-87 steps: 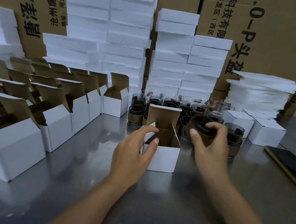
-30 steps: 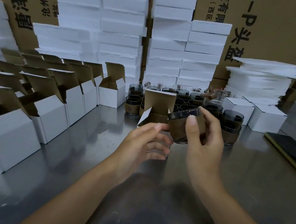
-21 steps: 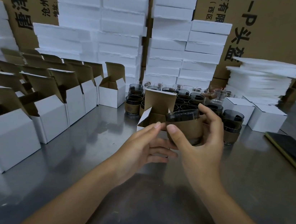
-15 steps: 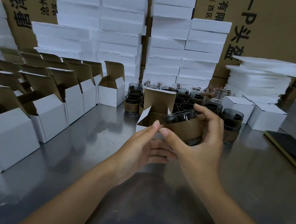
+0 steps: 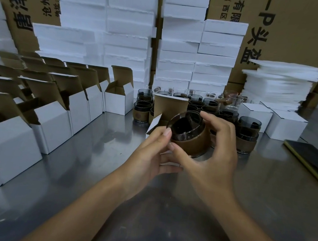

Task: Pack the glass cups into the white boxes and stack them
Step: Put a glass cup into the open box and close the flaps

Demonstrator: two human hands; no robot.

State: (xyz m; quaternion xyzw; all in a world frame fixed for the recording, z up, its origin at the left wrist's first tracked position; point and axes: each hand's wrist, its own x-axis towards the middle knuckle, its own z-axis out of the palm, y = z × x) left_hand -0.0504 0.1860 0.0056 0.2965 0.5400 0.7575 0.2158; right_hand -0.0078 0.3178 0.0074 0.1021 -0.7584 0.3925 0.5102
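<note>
My right hand (image 5: 212,157) grips a dark glass cup with a brown sleeve (image 5: 189,136), tilted so that its mouth faces me and the left. My left hand (image 5: 149,153) holds a small open white box (image 5: 154,122) just left of and under the cup, and its index fingertip touches the cup's rim. The hands and the cup hide most of this box; only a side flap and the raised brown lid (image 5: 170,107) show. Several more sleeved cups (image 5: 248,130) stand in a cluster behind the hands.
Rows of open white boxes (image 5: 57,121) fill the left of the steel table (image 5: 161,221). Two closed white boxes (image 5: 287,125) stand at the right, near a phone (image 5: 314,161). White foam stacks (image 5: 180,46) and cardboard cartons (image 5: 296,37) line the back.
The cup in my right hand has turned from lying sideways to mouth facing me and has sunk slightly toward the box. My left hand stays on the box.
</note>
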